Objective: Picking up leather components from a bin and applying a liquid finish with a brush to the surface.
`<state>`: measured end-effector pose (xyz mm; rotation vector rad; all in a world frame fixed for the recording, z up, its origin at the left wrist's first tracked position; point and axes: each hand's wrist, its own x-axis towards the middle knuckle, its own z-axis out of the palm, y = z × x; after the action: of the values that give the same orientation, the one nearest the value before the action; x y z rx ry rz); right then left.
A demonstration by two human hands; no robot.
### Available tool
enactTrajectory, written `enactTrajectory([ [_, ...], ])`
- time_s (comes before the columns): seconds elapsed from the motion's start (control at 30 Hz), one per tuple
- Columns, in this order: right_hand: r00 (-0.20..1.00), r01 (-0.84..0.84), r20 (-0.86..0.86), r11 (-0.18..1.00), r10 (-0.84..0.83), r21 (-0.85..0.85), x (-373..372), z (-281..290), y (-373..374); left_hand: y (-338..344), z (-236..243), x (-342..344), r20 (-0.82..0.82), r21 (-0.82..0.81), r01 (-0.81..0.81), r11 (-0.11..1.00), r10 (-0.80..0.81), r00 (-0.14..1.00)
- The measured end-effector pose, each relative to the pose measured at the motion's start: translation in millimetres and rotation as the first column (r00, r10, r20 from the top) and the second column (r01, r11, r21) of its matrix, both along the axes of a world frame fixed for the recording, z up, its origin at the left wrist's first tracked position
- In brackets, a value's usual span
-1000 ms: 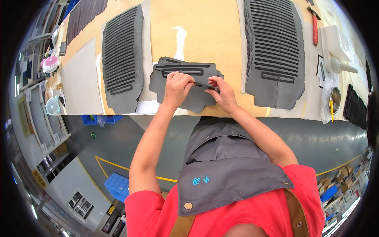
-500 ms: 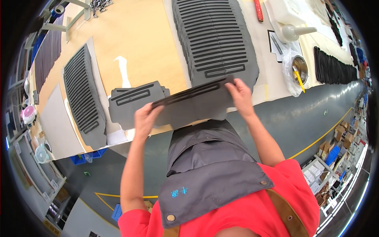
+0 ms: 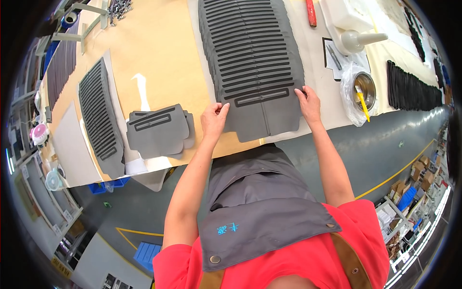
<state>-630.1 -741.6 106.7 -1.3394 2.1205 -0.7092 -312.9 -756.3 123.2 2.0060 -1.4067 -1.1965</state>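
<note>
A: Where is the flat, dark grey panel with the black slot outline (image 3: 250,120)?

B: Face up at the near end of the long, staggered stack of matching grey panels (image 3: 250,50), between the person's hands.

A: How would it handle?

B: Probably light and thin, flexible rather than rigid, with a smooth face that could slide over those beneath. A sharp fold might crease it. The opposite side edges look like the best hold, keeping it flat.

A: And the fingers?

B: The bare left hand (image 3: 214,119) has thumb and forefinger drawn together at the left edge; the bare right hand (image 3: 309,103) does likewise at the right. Whether either pinches the panel or merely touches it cannot be told.

A: Edges and room?

B: The near edge of the tan, paper-covered table (image 3: 168,58) runs close to the panel's near end. The widest room lies leftward, up to a small pile of grey panels (image 3: 156,137). Rightward, well apart, sits a round silver metal bowl (image 3: 369,85) holding a yellow-handled brush (image 3: 362,105).
</note>
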Motion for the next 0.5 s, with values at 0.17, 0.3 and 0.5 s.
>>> enactTrajectory([
  [0.17,1.0,-0.007,0.009,1.0,0.007,0.015,-0.4,2.5,-1.2,-1.5,2.3,-6.1,0.022,-0.006,-0.06,0.998,0.06,0.998],
  [0.3,0.999,-0.019,0.03,0.999,0.02,-0.032,-0.8,2.9,0.8,-0.5,-3.5,-7.7,0.052,-0.045,-0.075,0.996,0.077,0.996],
  [0.5,1.0,-0.017,-0.005,0.999,0.017,-0.042,1.2,0.2,0.9,-1.4,-4.9,-8.6,0.136,-0.016,-0.063,0.998,0.064,0.989],
])
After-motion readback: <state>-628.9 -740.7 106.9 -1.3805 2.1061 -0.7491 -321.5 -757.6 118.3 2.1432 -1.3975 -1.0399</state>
